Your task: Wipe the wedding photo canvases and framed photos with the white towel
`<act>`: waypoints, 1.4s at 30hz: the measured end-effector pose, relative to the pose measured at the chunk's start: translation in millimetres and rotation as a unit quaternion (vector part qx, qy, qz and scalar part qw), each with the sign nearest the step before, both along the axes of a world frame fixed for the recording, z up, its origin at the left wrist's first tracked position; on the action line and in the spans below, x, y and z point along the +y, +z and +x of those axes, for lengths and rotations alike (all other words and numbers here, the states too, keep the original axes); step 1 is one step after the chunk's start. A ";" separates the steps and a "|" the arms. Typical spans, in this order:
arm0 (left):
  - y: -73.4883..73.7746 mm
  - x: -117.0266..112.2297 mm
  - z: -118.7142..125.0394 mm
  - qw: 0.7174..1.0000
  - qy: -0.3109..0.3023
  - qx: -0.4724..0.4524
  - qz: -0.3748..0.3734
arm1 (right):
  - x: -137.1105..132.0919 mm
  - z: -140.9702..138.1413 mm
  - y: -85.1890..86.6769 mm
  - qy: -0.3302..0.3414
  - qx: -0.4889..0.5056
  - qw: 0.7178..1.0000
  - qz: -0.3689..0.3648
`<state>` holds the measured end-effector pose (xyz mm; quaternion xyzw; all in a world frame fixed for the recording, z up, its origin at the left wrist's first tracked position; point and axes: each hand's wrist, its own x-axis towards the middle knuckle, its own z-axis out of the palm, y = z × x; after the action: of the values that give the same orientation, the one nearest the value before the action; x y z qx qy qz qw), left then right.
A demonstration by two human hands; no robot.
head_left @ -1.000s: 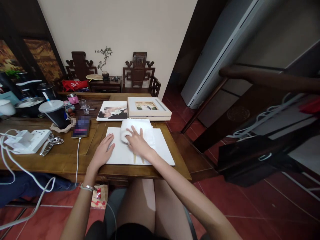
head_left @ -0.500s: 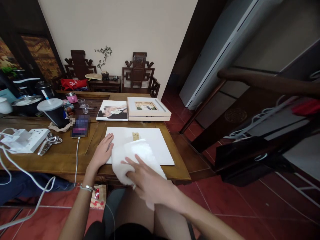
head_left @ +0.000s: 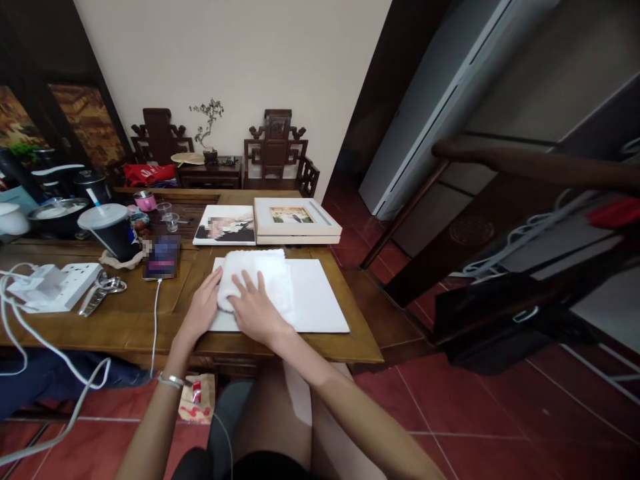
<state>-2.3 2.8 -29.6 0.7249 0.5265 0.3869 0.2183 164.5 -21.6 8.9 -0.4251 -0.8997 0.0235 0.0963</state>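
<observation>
A flat white board [head_left: 320, 300] lies near the front edge of the wooden table. Over its left half is spread a fluffy white cloth [head_left: 270, 270]. My right hand [head_left: 255, 303] presses flat on the cloth, fingers spread. At the board's left edge rests my left hand [head_left: 203, 303], its fingers stretched out and touching the edge beside the cloth. The middle of the board is covered by the cloth.
Behind the board lie a photo panel [head_left: 225, 225] and a boxed picture frame [head_left: 300, 230]. To the left are a phone [head_left: 161, 257] on a cable, a lidded cup [head_left: 113, 230], a power strip [head_left: 63, 287] and a metal clip-like tool [head_left: 103, 292].
My right hand has slid the cloth up and left over the board, covering a small tan patch. It now lies flatter. My left hand stays at the board's left edge.
</observation>
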 end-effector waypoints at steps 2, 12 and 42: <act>2.9 -2.5 -0.7 0.999 0.007 -0.041 0.009 | -19.3 10.6 2.6 0.069 0.012 0.997 -0.021; -1.6 -2.8 4.5 0.999 0.011 0.005 -0.036 | -28.2 74.7 36.7 0.097 0.034 0.989 -0.109; -7.9 1.4 1.6 0.993 0.003 0.114 0.013 | 3.5 141.8 -8.8 -0.068 0.041 0.996 -0.039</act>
<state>-0.7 4.2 -37.4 0.7656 0.5447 0.3094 0.1463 306.4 -18.1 0.1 -0.4875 -0.8624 0.0689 0.1178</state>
